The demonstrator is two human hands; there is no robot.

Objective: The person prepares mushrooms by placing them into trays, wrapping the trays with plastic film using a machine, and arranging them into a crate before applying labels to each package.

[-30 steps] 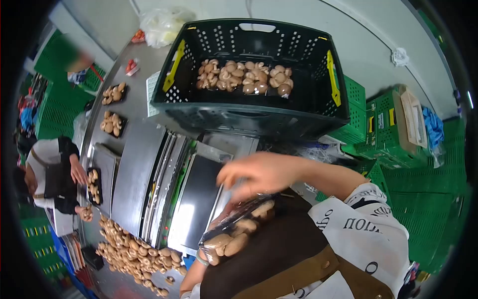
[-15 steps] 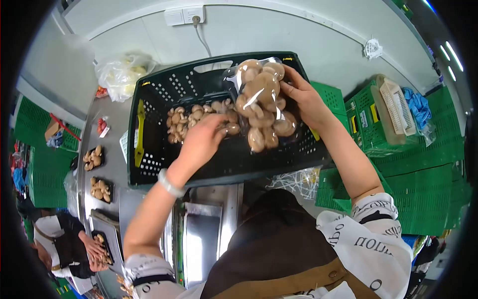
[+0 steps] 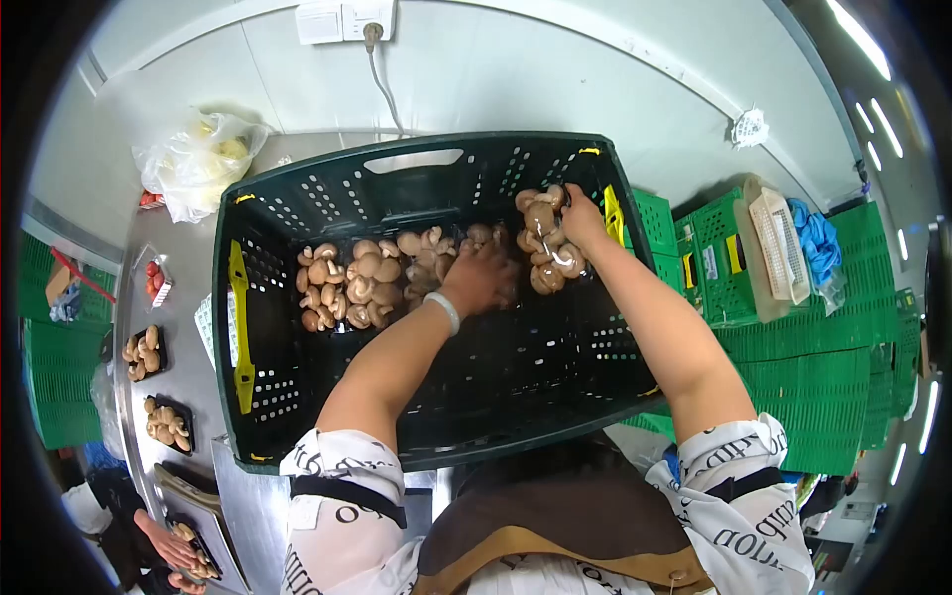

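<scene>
A dark green crate (image 3: 416,451) with yellow handle clips holds several film-wrapped packs of brown mushrooms (image 3: 374,283) in a row along its far side. At the right end of the crate, my right hand (image 3: 582,220) grips the edge of a pack of mushrooms (image 3: 543,238), thumb and fingers on its right side. The pack is low inside the crate and its film shines. My left hand (image 3: 483,278) is over another mushroom pack (image 3: 486,235) near the middle of the row. Motion blurs its fingers, and part of that pack is hidden behind them.
Unwrapped mushroom trays (image 3: 167,424) stand on the steel counter (image 3: 188,297) to the left, near a plastic bag (image 3: 203,159). A co-worker's hands (image 3: 174,545) are over a tray at lower left. Green crates (image 3: 793,387) are stacked on the right.
My right hand has lowered the mushroom pack from above the crate into its right end. My left hand has moved right along the row. The view has shifted, showing more of the crate.
</scene>
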